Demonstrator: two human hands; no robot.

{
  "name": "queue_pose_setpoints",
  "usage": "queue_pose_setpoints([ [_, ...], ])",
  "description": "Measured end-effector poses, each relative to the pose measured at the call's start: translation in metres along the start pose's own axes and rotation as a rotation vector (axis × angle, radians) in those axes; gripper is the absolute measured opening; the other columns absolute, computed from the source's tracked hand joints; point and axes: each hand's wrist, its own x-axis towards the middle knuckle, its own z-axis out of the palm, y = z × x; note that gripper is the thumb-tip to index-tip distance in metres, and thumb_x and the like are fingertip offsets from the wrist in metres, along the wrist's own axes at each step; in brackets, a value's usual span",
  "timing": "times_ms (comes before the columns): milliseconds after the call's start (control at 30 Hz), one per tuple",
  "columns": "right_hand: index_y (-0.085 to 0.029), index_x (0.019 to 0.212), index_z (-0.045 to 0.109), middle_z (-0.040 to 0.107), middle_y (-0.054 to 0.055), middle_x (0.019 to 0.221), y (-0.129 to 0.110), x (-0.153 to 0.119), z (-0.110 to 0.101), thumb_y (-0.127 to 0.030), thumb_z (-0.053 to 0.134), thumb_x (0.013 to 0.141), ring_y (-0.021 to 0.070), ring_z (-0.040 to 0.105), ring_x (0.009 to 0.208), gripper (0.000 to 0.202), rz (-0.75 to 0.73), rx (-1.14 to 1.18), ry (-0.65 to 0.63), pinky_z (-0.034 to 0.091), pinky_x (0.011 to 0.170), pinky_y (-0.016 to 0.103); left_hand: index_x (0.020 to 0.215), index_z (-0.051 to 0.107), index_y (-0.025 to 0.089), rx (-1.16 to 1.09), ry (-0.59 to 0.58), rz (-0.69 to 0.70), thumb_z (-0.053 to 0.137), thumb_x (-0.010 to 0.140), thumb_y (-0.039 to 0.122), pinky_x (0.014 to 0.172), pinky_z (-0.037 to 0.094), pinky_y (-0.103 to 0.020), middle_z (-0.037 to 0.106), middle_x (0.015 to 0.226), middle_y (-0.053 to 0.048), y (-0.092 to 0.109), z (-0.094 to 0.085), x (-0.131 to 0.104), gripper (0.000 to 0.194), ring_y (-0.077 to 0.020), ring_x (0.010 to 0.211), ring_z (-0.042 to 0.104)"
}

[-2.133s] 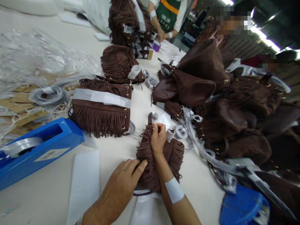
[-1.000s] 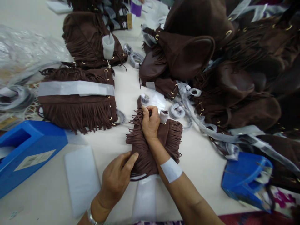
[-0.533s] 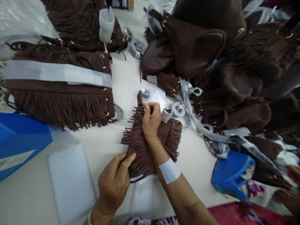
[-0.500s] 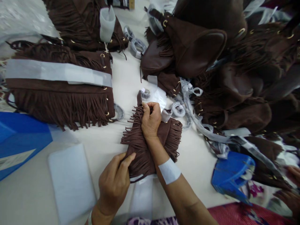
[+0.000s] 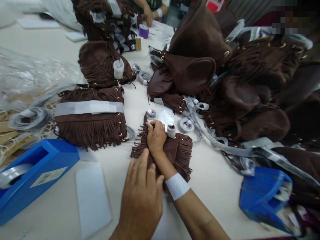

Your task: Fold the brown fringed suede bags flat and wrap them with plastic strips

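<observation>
The left hand [image 5: 142,196], fingers extended and apart, partly covers a brown fringed bag [image 5: 172,146] on the worktop [image 5: 212,180]; the right hand [image 5: 157,136] is clamped on its upper edge. Probably light, soft and floppy, it seems better held by its body than loose fringe [image 5: 184,151].

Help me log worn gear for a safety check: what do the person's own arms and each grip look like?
The left grip and right grip are bare hands, without gloves. The right forearm shows no sleeve; a plain white patch, roughly rectangular, lies across it near the wrist. Little of the left arm is in frame; no sleeve shows there.
</observation>
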Motion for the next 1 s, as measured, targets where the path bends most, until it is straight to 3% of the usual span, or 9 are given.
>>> queue_pose_setpoints([
  [100, -0.022, 0.09, 0.057, 0.063, 0.004, 0.091, 0.002, 0.0, 0.002, -0.042, 0.051, 0.097, 0.0219, 0.05, 0.089, 0.022, 0.002, 0.01, 0.014, 0.036, 0.073, 0.031, 0.143, 0.036, 0.005, -0.015, -0.03, 0.046, 0.047, 0.095, 0.031, 0.115, 0.033, -0.053, 0.023, 0.159, -0.02, 0.013, 0.023, 0.018, 0.056, -0.0332, 0.147, 0.021],
  [267, -0.023, 0.089, 0.057, 0.062, 0.003, 0.089, 0.002, 0.001, 0.002, -0.045, 0.05, 0.097, 0.0218, 0.05, 0.09, 0.025, 0.004, 0.014, -0.003, 0.037, 0.075, 0.031, 0.152, 0.019, 0.009, -0.061, -0.103, 0.05, 0.045, 0.094, 0.054, 0.118, 0.026, -0.054, 0.014, 0.162, -0.017, -0.011, 0.057, 0.013, 0.078, -0.0355, 0.149, 0.01],
  [367, -0.023, 0.092, 0.057, 0.062, 0.004, 0.092, 0.0, 0.004, 0.001, -0.047, 0.048, 0.098, 0.0216, 0.05, 0.091, 0.026, 0.013, 0.009, -0.034, 0.038, 0.077, 0.031, 0.153, 0.014, 0.008, -0.125, -0.103, 0.005, 0.04, 0.091, 0.064, 0.118, 0.024, -0.056, 0.006, 0.162, -0.02, -0.024, 0.062, 0.005, 0.088, -0.0384, 0.148, 0.006],
  [533, -0.022, 0.093, 0.058, 0.063, 0.003, 0.092, 0.002, 0.003, -0.001, -0.044, 0.05, 0.097, 0.0203, 0.052, 0.091, 0.024, 0.033, 0.027, -0.05, 0.039, 0.079, 0.03, 0.153, 0.009, 0.006, -0.154, -0.102, -0.01, 0.038, 0.088, 0.068, 0.117, 0.024, -0.056, 0.003, 0.161, -0.025, -0.026, 0.067, 0.001, 0.095, -0.0391, 0.148, 0.005],
  [733, -0.019, 0.098, 0.061, 0.067, 0.005, 0.098, -0.002, 0.008, -0.014, -0.035, 0.052, 0.098, 0.0189, 0.058, 0.097, 0.019, 0.001, 0.065, -0.264, 0.043, 0.087, 0.03, 0.154, 0.004, 0.007, -0.084, -0.013, 0.037, 0.038, 0.094, 0.058, 0.116, 0.028, -0.055, 0.009, 0.16, -0.024, -0.027, 0.075, -0.001, 0.086, -0.0359, 0.149, 0.007],
  [867, -0.019, 0.104, 0.064, 0.069, 0.004, 0.109, -0.012, 0.011, -0.055, -0.023, 0.06, 0.093, 0.017, 0.062, 0.103, 0.013, -0.115, 0.126, -0.348, 0.045, 0.093, 0.028, 0.154, 0.002, 0.009, 0.009, -0.004, 0.064, 0.041, 0.096, 0.051, 0.115, 0.028, -0.055, 0.008, 0.161, -0.024, -0.027, 0.08, -0.003, 0.081, -0.0359, 0.148, 0.005],
  [1000, -0.016, 0.12, 0.06, 0.064, 0.01, 0.124, -0.021, -0.03, -0.136, -0.018, 0.046, 0.097, 0.0188, 0.056, 0.118, 0.027, -0.203, 0.167, -0.291, 0.041, 0.105, 0.033, 0.153, 0.01, 0.006, 0.074, 0.026, 0.082, 0.041, 0.097, 0.049, 0.115, 0.03, -0.054, 0.012, 0.159, -0.027, -0.027, 0.081, -0.007, 0.077, -0.0371, 0.148, 0.008],
])
